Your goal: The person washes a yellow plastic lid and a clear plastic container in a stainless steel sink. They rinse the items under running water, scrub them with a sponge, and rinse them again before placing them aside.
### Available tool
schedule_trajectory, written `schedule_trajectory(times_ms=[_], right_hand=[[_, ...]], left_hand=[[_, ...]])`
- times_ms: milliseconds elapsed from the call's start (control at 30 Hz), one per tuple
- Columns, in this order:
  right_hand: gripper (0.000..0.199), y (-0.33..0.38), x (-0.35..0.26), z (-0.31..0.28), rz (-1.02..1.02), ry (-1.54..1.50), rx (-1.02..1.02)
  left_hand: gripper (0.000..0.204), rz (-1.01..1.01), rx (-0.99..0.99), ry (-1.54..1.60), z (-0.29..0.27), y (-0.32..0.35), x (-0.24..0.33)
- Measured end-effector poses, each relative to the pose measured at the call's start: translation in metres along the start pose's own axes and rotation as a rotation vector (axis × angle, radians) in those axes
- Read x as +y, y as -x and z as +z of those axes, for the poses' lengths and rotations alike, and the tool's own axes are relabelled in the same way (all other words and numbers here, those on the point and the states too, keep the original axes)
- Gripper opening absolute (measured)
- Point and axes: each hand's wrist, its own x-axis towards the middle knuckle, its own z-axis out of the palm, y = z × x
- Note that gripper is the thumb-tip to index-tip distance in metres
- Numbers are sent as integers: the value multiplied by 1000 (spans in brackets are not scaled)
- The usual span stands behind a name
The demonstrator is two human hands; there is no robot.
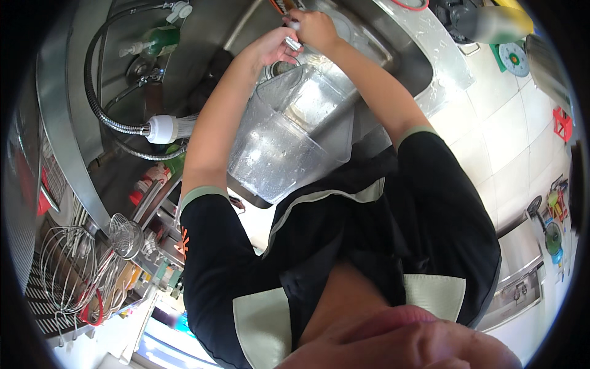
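Note:
Both my arms reach out over a steel sink [424,43]. My left hand [275,48] pinches a small silver metal part [294,43] at its fingertips. My right hand [316,27] is closed around another small silver piece [294,24] just above it, and the two hands almost touch. Between my forearms lies a large clear plastic jug [289,144], wet with droplets. It is tilted with its open mouth toward my chest, and neither hand holds it. What it rests on is hidden.
A flexible metal hose with a white spray head [163,129] hangs at the left by a green soap bottle [158,40]. Wire whisks [64,270] and a mesh strainer [126,235] sit on a rack at lower left. White tiles [516,129] lie at the right.

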Motion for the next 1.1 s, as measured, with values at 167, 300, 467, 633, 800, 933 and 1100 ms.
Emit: schedule_trajectory(times_ms=[167, 300, 467, 633, 800, 933, 1100], right_hand=[[23, 1, 14, 4, -96, 27, -96], [23, 7, 21, -4, -220, 63, -84], [21, 12, 20, -2, -133, -238, 126], [26, 25, 13, 5, 96, -520, 216], [25, 17, 12, -1, 280, -239, 61], [39, 16, 14, -2, 472, -256, 89], [42, 18, 16, 0, 641, -580, 339]], left_hand=[[29, -20, 16, 63, 8, -7, -8], [31, -34, -23, 120, 8, -12, -7], [29, 53, 65, 198, -14, -22, -15], [24, 43, -32, 148, -20, -16, -10], [20, -33, -81, 67, -11, -16, -6], [19, -55, -19, 76, 5, -12, -7], [26, 18, -203, 138, -35, -23, -24]])
